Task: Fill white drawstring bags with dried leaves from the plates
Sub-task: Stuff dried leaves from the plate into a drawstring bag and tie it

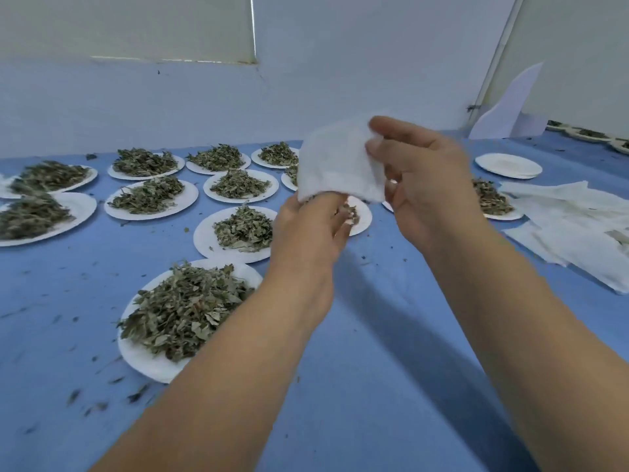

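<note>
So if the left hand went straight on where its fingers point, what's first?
Most likely the lower edge of the white fabric drawstring bag, pinched by the right hand. The left hand sits just below it; depth is unclear.

**Makeshift leaf-packing room**

A blue cloth covers the work surface. Paper plates heaped with dried leaves fill the left and centre, flat white bags pile at right, and bare white walls stand behind.
</note>
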The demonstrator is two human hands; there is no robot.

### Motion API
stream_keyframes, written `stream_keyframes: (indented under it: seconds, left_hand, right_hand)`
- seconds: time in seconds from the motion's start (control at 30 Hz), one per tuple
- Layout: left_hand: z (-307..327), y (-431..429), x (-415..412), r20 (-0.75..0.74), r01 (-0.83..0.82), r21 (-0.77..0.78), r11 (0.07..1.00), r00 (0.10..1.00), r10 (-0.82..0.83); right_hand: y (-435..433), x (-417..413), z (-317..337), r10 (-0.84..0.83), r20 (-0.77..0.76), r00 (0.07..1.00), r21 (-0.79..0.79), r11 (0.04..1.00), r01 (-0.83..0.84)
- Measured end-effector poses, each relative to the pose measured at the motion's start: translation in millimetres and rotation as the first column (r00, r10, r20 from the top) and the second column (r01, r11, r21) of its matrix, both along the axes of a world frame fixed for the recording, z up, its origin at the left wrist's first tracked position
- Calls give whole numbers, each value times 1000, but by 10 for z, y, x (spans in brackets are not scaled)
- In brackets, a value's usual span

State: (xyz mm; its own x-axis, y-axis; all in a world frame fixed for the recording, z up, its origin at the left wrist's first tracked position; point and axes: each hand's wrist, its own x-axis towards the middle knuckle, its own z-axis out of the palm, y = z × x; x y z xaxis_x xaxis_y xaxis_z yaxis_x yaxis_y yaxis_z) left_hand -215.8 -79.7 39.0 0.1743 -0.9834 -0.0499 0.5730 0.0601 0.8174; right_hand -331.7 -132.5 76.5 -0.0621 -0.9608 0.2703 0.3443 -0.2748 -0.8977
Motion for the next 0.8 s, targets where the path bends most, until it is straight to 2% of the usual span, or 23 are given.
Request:
stream_keyframes:
  seconds: [0.03,0.07,0.2,0.23,0.3,0.37,0.4,0.5,0.57,0.63,0.7,0.77,0.8]
  left_hand:
    - [50,59,156,-195,52,18,999,980,-47]
    - [77,133,331,-289,84,0,996,954,-80]
    - [90,444,985,-334,86,-129,988,934,-125]
    - [91,505,1125,-325,61,-131,989,940,-101]
    - [81,581,1392,-217,-97,-89,991,973,76]
    - [56,617,1656,-9,-289,-74,954,957,290]
    - [37,634,1785,90,-364,-81,928,925,370]
    - [-97,669,2189,359,-532,-136,836,760,542]
    - [-225,702,2384,535,-588,-211,781,599,595]
    - [-338,743,2497,663,-614,-300,730,416,622]
    - [-382,800,2536,718,-616,-377,692,278,638]
    - [-361,831,2550,753,-607,-425,672,176,634]
    - [-339,839,2568,750,-617,-432,658,159,642]
  right_hand:
    - [28,127,-24,18,-19,1000,-9,1000,-18]
    - [55,254,-52,15,-58,998,-20,1000,-17]
    - [148,714,-178,8,-227,974,-54,998,-21]
    - [177,834,-200,32,-275,961,-61,997,-50]
    - [245,1082,-223,101,-342,934,-61,990,-130]
    - [318,1320,-226,202,-395,896,-33,972,-233]
    - [355,1422,-224,220,-469,855,-24,965,-262]
    - [444,1661,-252,139,-754,642,-81,950,-301]
    - [515,1781,-298,47,-848,529,-163,925,-344]
    - [589,1911,-296,39,-874,485,-178,902,-393]
    - [644,2066,-249,120,-875,468,-122,882,-455]
    - [711,2211,-189,190,-883,428,-73,847,-527]
    - [750,2282,-167,219,-887,405,-52,826,-561]
